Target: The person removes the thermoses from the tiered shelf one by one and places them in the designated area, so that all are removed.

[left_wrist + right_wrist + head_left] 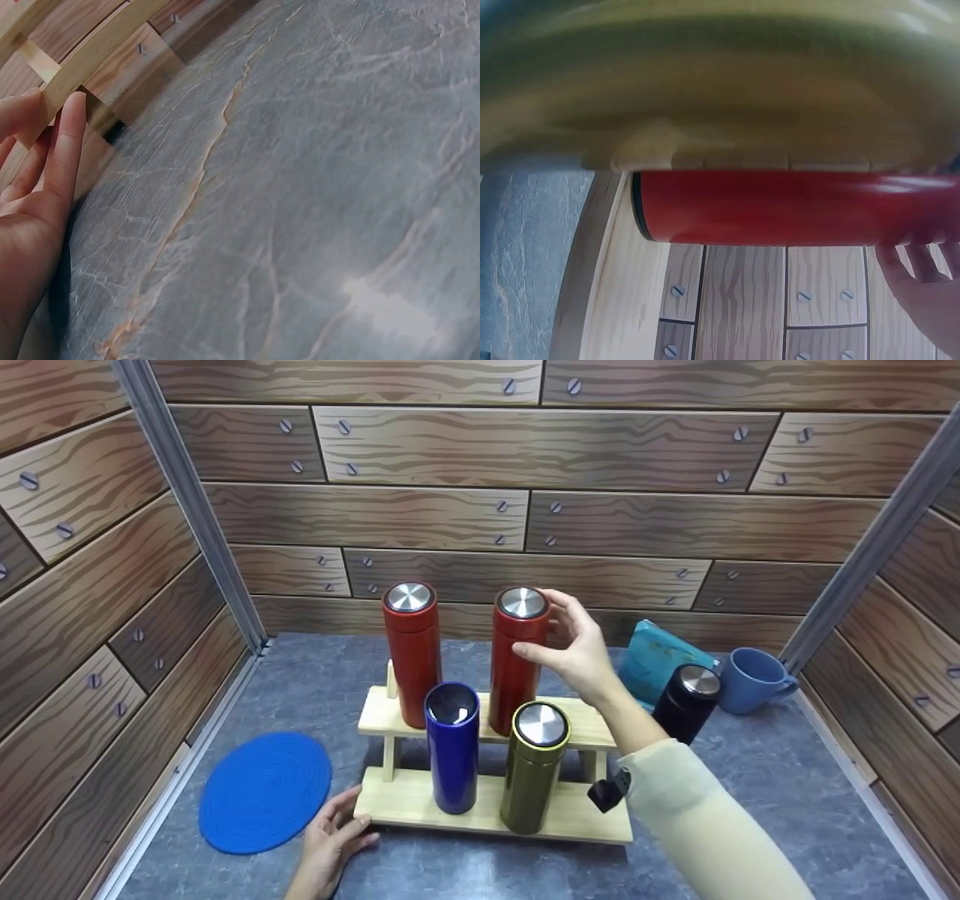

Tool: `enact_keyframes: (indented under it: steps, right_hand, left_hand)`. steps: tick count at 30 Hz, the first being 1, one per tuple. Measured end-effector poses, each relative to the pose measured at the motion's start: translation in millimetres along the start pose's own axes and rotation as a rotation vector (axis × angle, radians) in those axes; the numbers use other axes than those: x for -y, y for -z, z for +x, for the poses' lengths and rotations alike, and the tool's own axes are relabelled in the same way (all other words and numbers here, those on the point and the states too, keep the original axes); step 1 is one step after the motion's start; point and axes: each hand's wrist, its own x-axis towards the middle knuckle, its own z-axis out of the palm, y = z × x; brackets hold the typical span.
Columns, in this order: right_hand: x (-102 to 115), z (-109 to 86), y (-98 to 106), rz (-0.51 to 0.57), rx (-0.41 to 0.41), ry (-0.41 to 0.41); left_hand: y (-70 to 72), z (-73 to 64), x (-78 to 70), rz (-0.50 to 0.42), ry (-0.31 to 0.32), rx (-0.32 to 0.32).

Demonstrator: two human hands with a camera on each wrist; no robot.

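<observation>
A two-tier wooden rack [405, 791] carries several tall flasks. On its upper tier, my right hand [579, 654] grips the right-hand red flask [514, 675] near the steel-topped lid, thumb in front and fingers behind. The right wrist view shows this red flask [780, 208] with its base at the shelf board. Another red flask [414, 660] stands to its left. Lower down are a blue flask [454, 765], with a dark glossy top, and an olive-green flask [531, 784]. My left hand [328, 838] pinches the lower tier's left end, thumb and fingers [66, 146] on opposite sides.
Left of the rack lies a round blue mat [266, 791]. Past my right forearm stand a black flask [686, 697], a teal packet [660, 656] and a blue mug [752, 681]. Wood-patterned walls [480, 517] enclose the grey marbled table [795, 802].
</observation>
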Motion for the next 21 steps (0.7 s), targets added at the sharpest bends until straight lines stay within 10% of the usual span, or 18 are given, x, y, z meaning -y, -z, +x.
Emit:
enact_keyframes:
  steps: [21]
  right_hand:
    - [-20.0,-15.6,45.5,0.061,-0.117,0.003]
  left_hand:
    - [0.3,-1.2,1.4,-0.017,-0.016,0.018]
